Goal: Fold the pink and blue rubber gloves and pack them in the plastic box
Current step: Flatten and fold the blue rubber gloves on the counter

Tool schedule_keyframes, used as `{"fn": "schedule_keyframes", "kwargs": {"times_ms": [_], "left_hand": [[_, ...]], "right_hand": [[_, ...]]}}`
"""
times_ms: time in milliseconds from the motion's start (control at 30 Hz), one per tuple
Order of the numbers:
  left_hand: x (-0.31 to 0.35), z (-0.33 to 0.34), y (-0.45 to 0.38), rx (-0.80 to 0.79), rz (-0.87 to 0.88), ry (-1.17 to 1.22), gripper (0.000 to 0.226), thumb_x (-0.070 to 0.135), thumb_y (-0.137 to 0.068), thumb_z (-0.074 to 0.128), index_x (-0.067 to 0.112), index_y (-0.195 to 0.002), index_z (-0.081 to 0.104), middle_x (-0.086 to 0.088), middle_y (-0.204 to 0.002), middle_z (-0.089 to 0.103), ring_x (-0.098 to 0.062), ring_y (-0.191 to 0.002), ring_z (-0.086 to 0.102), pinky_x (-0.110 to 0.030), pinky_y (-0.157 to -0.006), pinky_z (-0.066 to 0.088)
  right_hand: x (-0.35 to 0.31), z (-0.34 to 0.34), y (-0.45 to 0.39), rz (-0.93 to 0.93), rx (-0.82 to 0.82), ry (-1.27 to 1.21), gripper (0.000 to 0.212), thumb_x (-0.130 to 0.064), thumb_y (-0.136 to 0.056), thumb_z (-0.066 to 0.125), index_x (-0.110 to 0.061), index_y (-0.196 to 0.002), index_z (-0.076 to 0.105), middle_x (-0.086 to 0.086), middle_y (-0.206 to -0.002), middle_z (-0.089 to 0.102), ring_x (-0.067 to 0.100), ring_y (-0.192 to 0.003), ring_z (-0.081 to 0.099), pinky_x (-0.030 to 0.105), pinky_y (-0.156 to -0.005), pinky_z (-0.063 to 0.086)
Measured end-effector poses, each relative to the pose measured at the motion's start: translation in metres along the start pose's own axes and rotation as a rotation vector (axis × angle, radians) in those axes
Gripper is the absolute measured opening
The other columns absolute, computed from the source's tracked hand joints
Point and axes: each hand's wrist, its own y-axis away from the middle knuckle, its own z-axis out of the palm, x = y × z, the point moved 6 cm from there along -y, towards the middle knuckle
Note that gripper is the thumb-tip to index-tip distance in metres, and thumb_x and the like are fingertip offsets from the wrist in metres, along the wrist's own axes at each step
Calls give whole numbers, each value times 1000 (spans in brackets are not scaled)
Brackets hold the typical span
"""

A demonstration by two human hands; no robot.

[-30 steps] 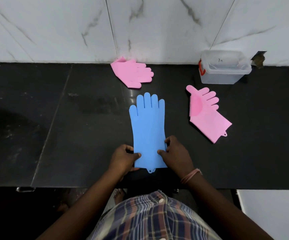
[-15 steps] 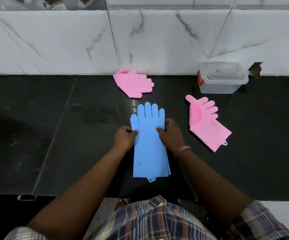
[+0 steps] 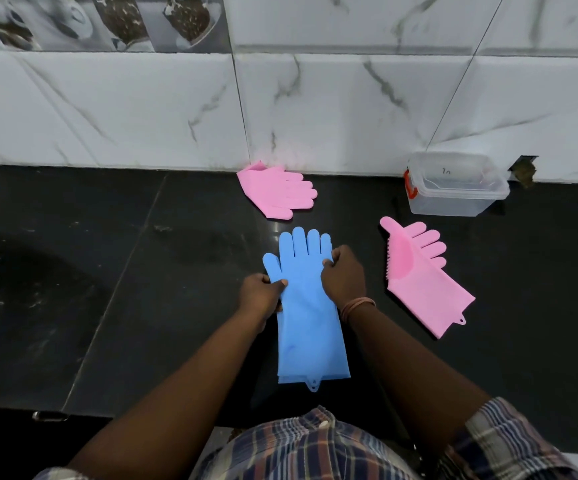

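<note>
A blue rubber glove (image 3: 306, 327) lies flat on the black counter, fingers toward the wall, with a second blue layer showing under its cuff. My left hand (image 3: 261, 294) pinches its left edge near the thumb. My right hand (image 3: 344, 275) grips its right edge beside the fingers. One pink glove (image 3: 277, 194) lies by the wall. Another pink glove (image 3: 422, 275) lies to the right, bristles showing along its palm edge. The clear plastic box (image 3: 453, 187) with a red latch stands closed at the back right.
The black stone counter (image 3: 107, 271) runs left to right, backed by a white marble-tiled wall (image 3: 315, 109). Its front edge is close to my body. A small dark object (image 3: 524, 171) sits by the wall right of the box.
Both hands slid up the blue glove from the cuff to the palm area near the fingers. The camera view tilted up, showing more wall.
</note>
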Motion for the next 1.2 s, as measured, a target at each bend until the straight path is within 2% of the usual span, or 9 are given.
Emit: {"fn": "schedule_keyframes", "kwargs": {"times_ms": [167,267,367,467,633,767,867,933,1200], "left_hand": [[-7,6,-4,-50,-80,119,18,17,-96,74,1,-99,65,-18,-105,76,-30,-91,76,-37,-70,65],[-6,4,-6,16,-14,-27,27,23,-93,76,2,-104,65,-14,-100,76,-33,-89,76,-47,-80,66],[2,1,-2,91,130,-289,31,35,-87,80,12,-103,66,-2,-97,73,-23,-87,71,-36,-75,57],[1,2,4,85,190,-352,33,39,-83,83,20,-101,63,5,-94,70,-15,-82,67,-28,-63,48],[-13,-5,11,23,102,-345,41,33,-76,90,20,-97,58,-1,-95,71,-20,-85,71,-38,-69,60],[-30,2,27,-141,55,-503,41,32,-69,93,23,-81,55,2,-87,70,-11,-72,66,-28,-55,47],[-36,0,32,-100,21,-526,31,21,-76,87,18,-77,56,-11,-92,73,-28,-85,73,-42,-70,61],[-33,-3,34,-81,9,-474,28,16,-80,82,16,-69,56,-19,-92,76,-36,-88,76,-51,-81,64],[-40,-8,38,-61,-30,-454,25,22,-84,85,11,-90,63,-10,-84,76,-31,-82,78,-51,-80,65]], "right_hand": [[7,1,-3,-17,18,-23,7,-15,-95,52,-15,-88,51,-2,-77,57,18,-66,52,26,-52,34],[10,2,-4,-56,24,-26,6,-18,-96,56,-15,-91,56,-2,-79,59,19,-71,54,27,-60,37],[7,2,-1,-87,12,-17,8,-25,-95,58,-19,-90,56,-8,-79,57,10,-67,52,25,-64,36],[6,-2,4,-73,-33,-17,12,-28,-91,62,-20,-97,56,-8,-87,59,8,-72,55,24,-66,39],[11,-16,25,50,-211,99,33,-35,-83,70,-16,-100,49,-4,-89,60,13,-75,57,23,-54,36],[28,-21,56,133,-383,192,38,-30,-79,74,-9,-100,51,5,-93,62,21,-79,60,28,-53,37],[30,-19,71,145,-417,177,32,-18,-79,72,-5,-100,52,12,-101,63,29,-90,64,45,-71,55],[30,-20,74,146,-395,142,29,-13,-81,69,0,-100,53,16,-102,64,34,-93,65,54,-80,56],[34,-20,80,85,-345,278,28,-22,-83,72,-11,-84,47,9,-87,58,26,-82,57,33,-68,43]]}}
